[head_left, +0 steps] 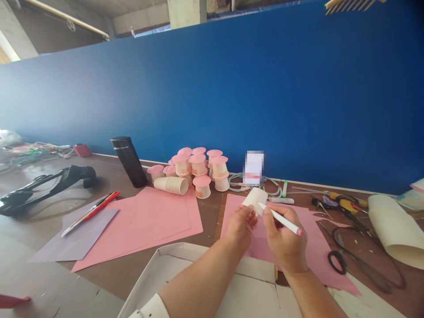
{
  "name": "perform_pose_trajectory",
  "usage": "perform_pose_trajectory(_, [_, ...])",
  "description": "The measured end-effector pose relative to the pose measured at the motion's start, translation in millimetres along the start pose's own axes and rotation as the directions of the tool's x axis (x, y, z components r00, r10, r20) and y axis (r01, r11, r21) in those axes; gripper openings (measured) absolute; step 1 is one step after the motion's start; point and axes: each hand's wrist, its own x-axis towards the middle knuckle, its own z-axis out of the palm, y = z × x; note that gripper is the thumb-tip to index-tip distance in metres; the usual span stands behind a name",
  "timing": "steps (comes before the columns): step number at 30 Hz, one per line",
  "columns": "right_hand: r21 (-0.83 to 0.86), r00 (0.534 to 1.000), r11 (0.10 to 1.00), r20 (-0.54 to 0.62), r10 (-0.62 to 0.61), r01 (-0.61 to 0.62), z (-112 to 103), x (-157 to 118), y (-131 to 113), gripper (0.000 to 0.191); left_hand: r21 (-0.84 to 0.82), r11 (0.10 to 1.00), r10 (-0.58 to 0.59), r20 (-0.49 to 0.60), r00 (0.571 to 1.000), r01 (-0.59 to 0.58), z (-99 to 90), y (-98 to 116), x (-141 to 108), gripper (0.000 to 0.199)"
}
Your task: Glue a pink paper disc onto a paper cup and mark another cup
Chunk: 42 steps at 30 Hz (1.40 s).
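Observation:
My left hand [239, 225] is closed on a white paper cup [255, 197], held tilted above a pink sheet of paper [306, 229]. A white marker pen with a pink end [286, 222] is gripped in my right hand [285, 243]. Its tip points at the side of the cup; whether it touches, I cannot tell. Behind and to the left, several paper cups topped with pink discs [198, 163] stand in stacked rows. In front of them lies a nested stack of plain paper cups [171, 185].
On the left are a black bottle [129, 161], more pink paper [149, 216], purple paper [92, 238] and a red utility knife [91, 213]. Scissors [337, 261], cables and a white roll [395, 229] lie right. A white box [172, 260] sits under my forearms. A blue partition [212, 97] rises behind.

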Motion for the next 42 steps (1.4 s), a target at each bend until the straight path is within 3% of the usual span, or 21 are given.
perform_pose_trajectory(19, [-0.025,0.999,0.999,-0.024,-0.025,0.025,0.6,-0.4,1.0,0.020,-0.010,1.000,-0.013,0.081,0.997,0.014,1.1,-1.8,-2.7,0.005])
perform_pose_trajectory(42, [-0.082,0.999,0.995,0.002,-0.050,0.050,0.9,0.9,2.2,0.020,0.069,0.998,0.002,0.130,0.992,-0.011,-1.9,-4.5,-1.3,0.021])
